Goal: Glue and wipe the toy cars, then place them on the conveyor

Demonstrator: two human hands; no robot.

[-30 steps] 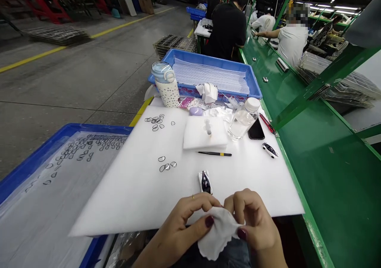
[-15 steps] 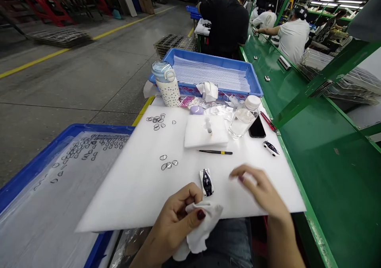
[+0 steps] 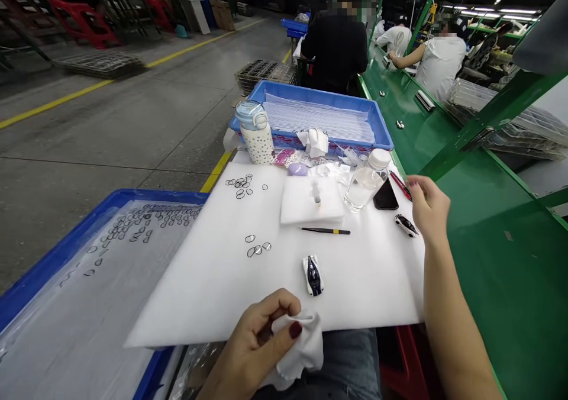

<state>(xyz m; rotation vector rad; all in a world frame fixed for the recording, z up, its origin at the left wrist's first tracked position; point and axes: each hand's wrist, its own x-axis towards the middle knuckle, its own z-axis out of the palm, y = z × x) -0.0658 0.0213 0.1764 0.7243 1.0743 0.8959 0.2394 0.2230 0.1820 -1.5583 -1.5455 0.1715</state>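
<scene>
My left hand (image 3: 261,344) is closed on a crumpled white cloth (image 3: 304,344) at the near edge of the white foam sheet (image 3: 190,293). Just beyond it a white and dark toy car (image 3: 313,276) rests on the foam. Off to the right, my right hand (image 3: 430,207) is raised with thumb and forefinger drawn together beside a red slim tool (image 3: 399,184); whether anything is between the fingertips is hidden. Below that hand lies a second toy car (image 3: 405,226). Black tweezers (image 3: 326,231) with a yellow band lie mid-sheet, and small black rings (image 3: 257,249) to their left.
A foam block (image 3: 310,202), a clear bottle (image 3: 366,181), a phone (image 3: 386,196) and a dotted cup (image 3: 257,136) stand beyond the tweezers. A blue tray (image 3: 384,125) is behind. The green conveyor (image 3: 501,234) runs along the right; another blue tray (image 3: 119,196) with rings sits left.
My right hand has moved right and away from me, from above the foam to the red tool. The left hand keeps the cloth. The view has shifted slightly.
</scene>
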